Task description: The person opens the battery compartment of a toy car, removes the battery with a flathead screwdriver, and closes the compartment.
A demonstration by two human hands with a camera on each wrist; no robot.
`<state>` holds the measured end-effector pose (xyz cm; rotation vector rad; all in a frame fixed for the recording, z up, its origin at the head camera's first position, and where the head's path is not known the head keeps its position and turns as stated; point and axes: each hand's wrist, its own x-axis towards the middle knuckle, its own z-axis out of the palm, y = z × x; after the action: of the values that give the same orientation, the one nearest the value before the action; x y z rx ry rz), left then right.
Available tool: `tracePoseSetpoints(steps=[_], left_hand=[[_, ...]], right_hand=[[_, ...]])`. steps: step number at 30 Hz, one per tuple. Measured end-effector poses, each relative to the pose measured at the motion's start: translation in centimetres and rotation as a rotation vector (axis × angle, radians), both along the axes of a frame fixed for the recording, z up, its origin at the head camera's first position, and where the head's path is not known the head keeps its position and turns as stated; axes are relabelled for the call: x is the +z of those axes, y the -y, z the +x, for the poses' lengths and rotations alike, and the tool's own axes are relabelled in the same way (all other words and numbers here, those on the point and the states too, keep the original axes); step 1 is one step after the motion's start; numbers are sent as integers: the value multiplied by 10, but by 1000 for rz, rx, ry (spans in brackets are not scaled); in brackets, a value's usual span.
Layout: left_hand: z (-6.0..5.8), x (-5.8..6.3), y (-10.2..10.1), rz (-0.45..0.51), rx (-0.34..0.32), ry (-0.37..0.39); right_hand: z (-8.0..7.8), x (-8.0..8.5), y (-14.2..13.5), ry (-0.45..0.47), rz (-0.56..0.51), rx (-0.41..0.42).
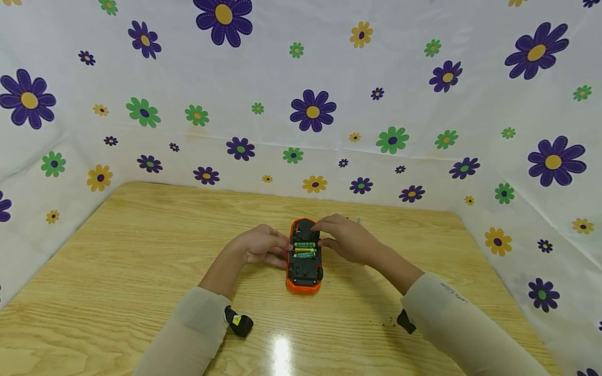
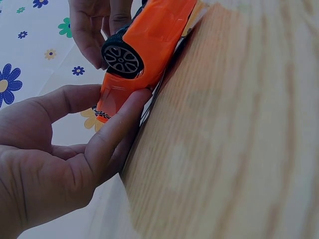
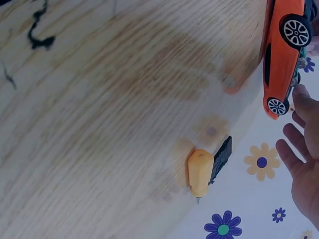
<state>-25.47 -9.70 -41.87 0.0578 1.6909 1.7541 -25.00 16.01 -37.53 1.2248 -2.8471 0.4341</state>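
An orange toy car lies upside down on the wooden table, its black underside facing up. Several green batteries sit in the uncovered compartment at its middle. My left hand holds the car by its left side, with the orange body between thumb and fingers in the left wrist view. Over the car's other side, my right hand has its fingers loosely bent, the fingertips close to the underside and the batteries. In the right wrist view, the thumb is right beside the car's wheel and batteries.
Beyond my right hand lie a yellow-handled tool with a short metal tip and a flat black piece beside it. Small dark marks show on the table near the right sleeve. A flowered white cloth stands behind the table.
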Motion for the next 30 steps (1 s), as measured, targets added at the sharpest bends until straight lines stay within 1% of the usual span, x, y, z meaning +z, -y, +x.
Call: tracePoseSetpoints(steps=[6,12,19,24,30], left_hand=[[0,0,0,4,-8,-6],[0,0,-1,2,7,-1],[0,-2,-1,9,9,1],[0,-1,-1,10,10,4],[1,0,0,5,2,0]], right_hand=[[-2,1,3,5,19,-1],[-4,0,6,4,36,0],[-5,-3,7,17,50,-23],[-7,-5,6,17,22,-24],[-8,-6,8,15,-50,16]])
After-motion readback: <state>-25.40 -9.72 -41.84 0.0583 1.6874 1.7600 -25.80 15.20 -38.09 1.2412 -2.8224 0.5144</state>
